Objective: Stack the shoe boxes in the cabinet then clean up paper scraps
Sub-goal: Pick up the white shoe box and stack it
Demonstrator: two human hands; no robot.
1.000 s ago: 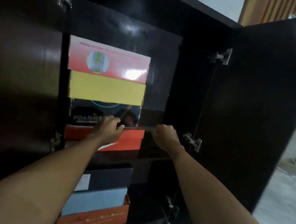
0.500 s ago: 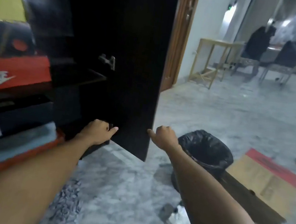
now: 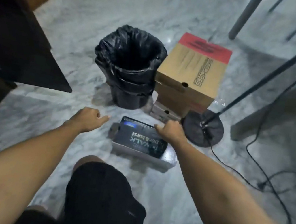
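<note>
A black and grey shoe box (image 3: 143, 144) lies flat on the marble floor in front of me. Behind it a brown shoe box with a red end (image 3: 195, 69) sits on top of another box (image 3: 164, 112). My left hand (image 3: 89, 117) hovers to the left of the black box, fingers curled, holding nothing. My right hand (image 3: 169, 131) is over the box's far right corner, fingers curled; I cannot tell if it touches the box. The dark cabinet door (image 3: 16, 48) stands open at the left.
A bin lined with a black bag (image 3: 129, 65) stands left of the brown box. A round black stand base (image 3: 203, 129) with a slanted pole and a trailing cable (image 3: 271, 180) is at the right. Grey table legs (image 3: 244, 17) rise at the top right. My knee (image 3: 100, 181) is below.
My view has swung from the cabinet shelves down to the floor. Both hands have left the cabinet and now reach toward the black shoe box.
</note>
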